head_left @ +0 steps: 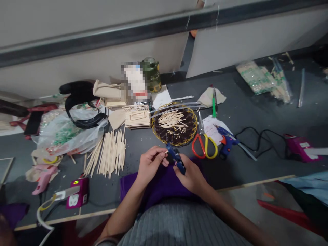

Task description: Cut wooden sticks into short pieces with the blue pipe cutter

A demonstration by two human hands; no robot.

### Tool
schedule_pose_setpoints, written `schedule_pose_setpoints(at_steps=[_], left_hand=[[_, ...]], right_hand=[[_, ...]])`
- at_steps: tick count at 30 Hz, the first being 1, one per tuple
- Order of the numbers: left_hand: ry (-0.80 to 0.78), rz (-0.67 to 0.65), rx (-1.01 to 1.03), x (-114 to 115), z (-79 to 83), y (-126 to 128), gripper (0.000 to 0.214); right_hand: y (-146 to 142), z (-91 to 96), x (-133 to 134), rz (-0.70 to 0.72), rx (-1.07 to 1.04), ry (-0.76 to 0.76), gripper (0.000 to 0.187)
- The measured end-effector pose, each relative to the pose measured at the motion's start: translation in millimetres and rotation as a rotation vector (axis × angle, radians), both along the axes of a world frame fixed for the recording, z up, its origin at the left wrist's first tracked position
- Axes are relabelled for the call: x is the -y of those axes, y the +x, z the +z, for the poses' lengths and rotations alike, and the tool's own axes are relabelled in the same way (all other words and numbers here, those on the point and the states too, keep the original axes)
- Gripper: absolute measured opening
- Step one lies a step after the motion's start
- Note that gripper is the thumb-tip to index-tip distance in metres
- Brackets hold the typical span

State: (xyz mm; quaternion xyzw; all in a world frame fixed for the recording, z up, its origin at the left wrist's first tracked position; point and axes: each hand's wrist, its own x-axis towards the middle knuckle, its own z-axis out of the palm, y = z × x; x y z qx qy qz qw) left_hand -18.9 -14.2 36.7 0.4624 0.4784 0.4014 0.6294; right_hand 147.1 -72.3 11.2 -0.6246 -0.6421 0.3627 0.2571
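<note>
My left hand [150, 163] pinches a thin wooden stick [164, 153] whose tip points right. My right hand [190, 176] is closed round a blue-handled cutter [176, 156], its jaws at the stick's end. Both hands hover over a purple cloth [159, 186] at the table's near edge. Just beyond them sits a round woven basket [156, 134] holding short cut stick pieces [172, 120].
A pile of long wooden sticks [109, 153] lies left of my hands. Red and yellow scissors [204, 143] and a blue glue gun [227, 140] with a black cord lie to the right. A plastic bag [69, 135], a pink power strip [78, 192] and a green jar [151, 74] stand farther off.
</note>
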Motion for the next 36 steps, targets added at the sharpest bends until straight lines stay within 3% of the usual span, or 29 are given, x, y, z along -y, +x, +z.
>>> schedule_pose_setpoints(at_steps=[3, 6, 11, 20, 29, 36], left_hand=[[0.026, -0.042, -0.028, 4, 5.5, -2, 0.021], [0.044, -0.084, -0.054, 9, 9.6, -5, 0.023], [0.05, -0.134, -0.099, 13, 10.2, -9, 0.021], [0.218, -0.209, -0.276, 9, 12.4, -13, 0.029], [0.211, -0.183, -0.273, 1, 10.5, -9, 0.031], [0.192, -0.184, -0.306, -7, 9.7, -6, 0.033]], right_hand=[[-6, -0.7, 7, 0.017, 0.049, 0.149, 0.034], [-8, -0.4, 12, 0.027, 0.076, 0.191, 0.038], [-10, 2.6, 14, 0.027, 0.073, 0.169, 0.04], [-10, 0.5, 12, 0.043, 0.068, 0.087, 0.042], [-8, -3.3, 7, 0.041, 0.075, 0.078, 0.039], [-7, -10.1, 3, 0.026, 0.093, 0.07, 0.026]])
